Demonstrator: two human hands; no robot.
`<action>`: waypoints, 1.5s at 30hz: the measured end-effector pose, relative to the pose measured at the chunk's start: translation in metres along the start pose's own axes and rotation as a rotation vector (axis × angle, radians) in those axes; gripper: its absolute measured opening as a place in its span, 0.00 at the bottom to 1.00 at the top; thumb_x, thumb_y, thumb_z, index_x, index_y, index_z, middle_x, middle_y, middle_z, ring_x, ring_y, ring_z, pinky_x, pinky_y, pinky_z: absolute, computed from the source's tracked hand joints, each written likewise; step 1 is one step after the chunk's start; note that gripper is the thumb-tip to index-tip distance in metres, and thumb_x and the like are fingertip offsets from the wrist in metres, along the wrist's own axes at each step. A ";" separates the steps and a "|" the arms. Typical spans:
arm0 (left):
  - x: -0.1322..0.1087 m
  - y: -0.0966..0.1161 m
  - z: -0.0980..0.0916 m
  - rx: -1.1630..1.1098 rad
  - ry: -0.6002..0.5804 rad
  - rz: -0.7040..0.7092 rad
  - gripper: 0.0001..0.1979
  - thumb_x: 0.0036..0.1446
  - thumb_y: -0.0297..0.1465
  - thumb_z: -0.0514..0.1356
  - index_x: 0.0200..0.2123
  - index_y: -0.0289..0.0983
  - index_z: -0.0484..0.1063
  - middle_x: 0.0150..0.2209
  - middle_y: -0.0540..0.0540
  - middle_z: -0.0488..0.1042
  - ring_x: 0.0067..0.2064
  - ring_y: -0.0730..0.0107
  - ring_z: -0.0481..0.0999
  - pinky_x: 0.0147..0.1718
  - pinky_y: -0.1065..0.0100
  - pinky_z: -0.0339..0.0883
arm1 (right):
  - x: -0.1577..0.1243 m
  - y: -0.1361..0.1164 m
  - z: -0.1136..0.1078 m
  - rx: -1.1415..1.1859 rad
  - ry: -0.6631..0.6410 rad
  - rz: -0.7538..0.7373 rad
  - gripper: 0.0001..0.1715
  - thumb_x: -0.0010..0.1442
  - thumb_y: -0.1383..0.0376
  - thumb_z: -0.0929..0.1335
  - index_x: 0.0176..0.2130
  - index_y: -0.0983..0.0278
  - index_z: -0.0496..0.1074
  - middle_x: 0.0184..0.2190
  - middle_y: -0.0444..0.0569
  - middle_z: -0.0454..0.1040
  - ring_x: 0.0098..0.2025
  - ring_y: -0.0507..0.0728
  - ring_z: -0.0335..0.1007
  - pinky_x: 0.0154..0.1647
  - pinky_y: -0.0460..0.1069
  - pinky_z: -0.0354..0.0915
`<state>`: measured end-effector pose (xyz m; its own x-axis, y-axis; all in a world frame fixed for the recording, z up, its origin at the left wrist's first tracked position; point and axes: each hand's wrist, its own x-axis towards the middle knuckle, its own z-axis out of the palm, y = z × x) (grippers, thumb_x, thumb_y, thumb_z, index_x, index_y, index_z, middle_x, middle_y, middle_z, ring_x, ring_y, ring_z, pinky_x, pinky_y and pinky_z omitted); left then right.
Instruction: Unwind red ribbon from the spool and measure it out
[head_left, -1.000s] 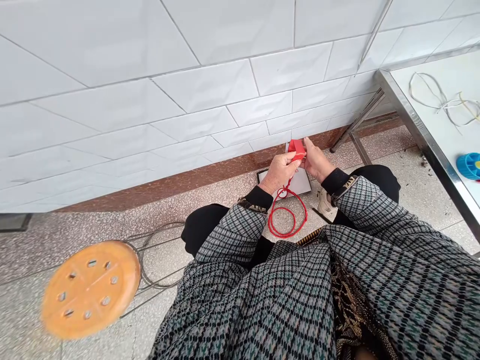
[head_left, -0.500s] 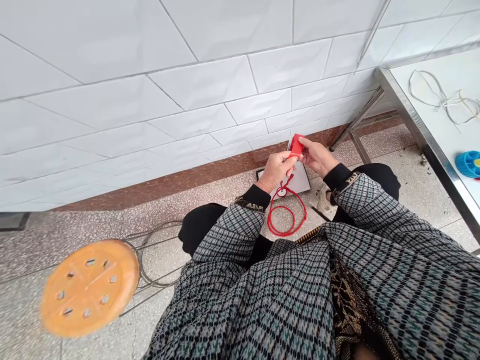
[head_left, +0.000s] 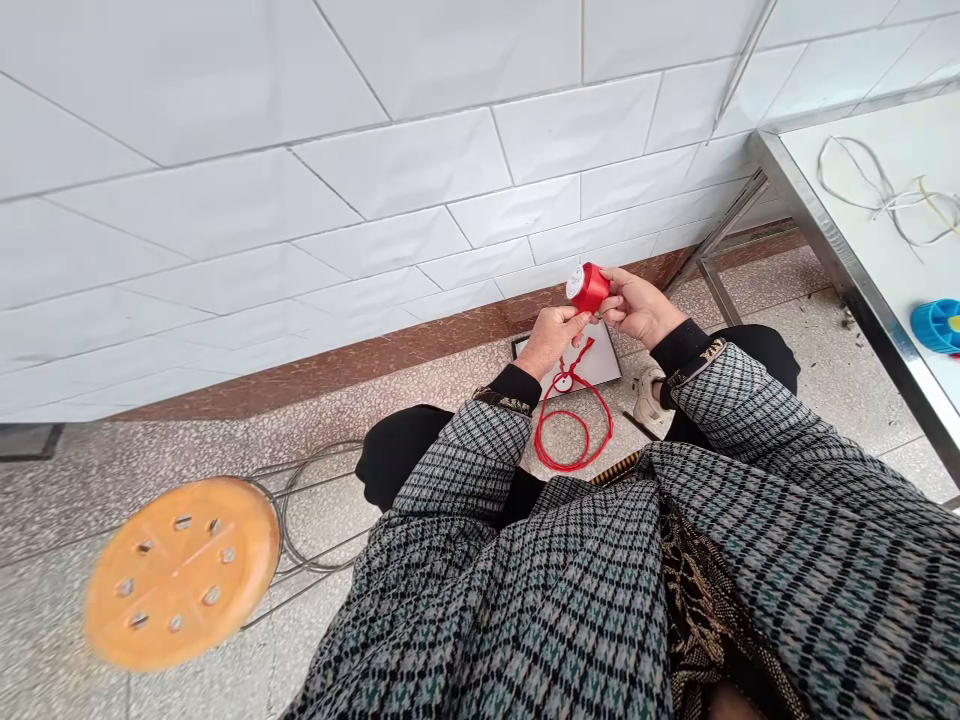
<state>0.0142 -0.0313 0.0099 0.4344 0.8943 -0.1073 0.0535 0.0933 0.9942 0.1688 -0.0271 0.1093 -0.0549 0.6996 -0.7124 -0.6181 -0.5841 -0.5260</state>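
Note:
A spool of red ribbon (head_left: 594,288), with a round white end turned to the left, is held up in front of me. My right hand (head_left: 634,308) grips it from the right, thumb and fingers closed on its side. Just below the spool, my left hand (head_left: 556,335) is closed in a pinch at the ribbon's lower edge. Beneath both hands lies a looped red cord (head_left: 574,440), its knotted upper end on a white tray or box lid (head_left: 600,360) with a dark rim. A small white ring-like piece (head_left: 562,383) sits at the knot.
An orange round stool (head_left: 180,575) with metal legs lies on its side at the left. At the right stands a metal-framed table (head_left: 840,250) bearing pale wire (head_left: 885,195) and a blue round holder (head_left: 934,327). A white tiled wall (head_left: 420,160) rises ahead.
The spool has turned, so its round white end now faces left. My right hand has shifted its grip slightly. My left hand stays in about the same place.

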 end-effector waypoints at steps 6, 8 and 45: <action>0.001 0.004 -0.004 -0.047 0.135 -0.027 0.29 0.55 0.35 0.70 0.59 0.32 0.73 0.19 0.55 0.70 0.20 0.74 0.65 0.24 0.70 0.57 | -0.004 -0.003 -0.001 -0.037 -0.061 0.027 0.16 0.79 0.69 0.60 0.35 0.64 0.63 0.17 0.35 0.61 0.11 0.41 0.46 0.11 0.36 0.40; -0.001 0.011 -0.009 -0.024 0.129 0.003 0.47 0.53 0.30 0.72 0.73 0.35 0.59 0.19 0.58 0.70 0.19 0.73 0.66 0.24 0.69 0.59 | -0.005 -0.004 -0.001 -0.056 -0.062 0.055 0.16 0.79 0.69 0.59 0.36 0.64 0.63 0.17 0.36 0.62 0.10 0.41 0.46 0.10 0.36 0.40; -0.002 0.015 0.015 -0.176 0.220 0.222 0.16 0.56 0.43 0.71 0.33 0.37 0.75 0.30 0.50 0.75 0.33 0.72 0.74 0.36 0.68 0.69 | -0.004 0.014 -0.005 0.159 -0.072 -0.208 0.21 0.67 0.72 0.76 0.32 0.64 0.63 0.19 0.31 0.58 0.15 0.40 0.46 0.14 0.36 0.45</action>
<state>0.0278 -0.0382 0.0250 0.2133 0.9722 0.0961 -0.1841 -0.0566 0.9813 0.1641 -0.0396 0.1025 0.0340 0.8290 -0.5582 -0.7368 -0.3566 -0.5744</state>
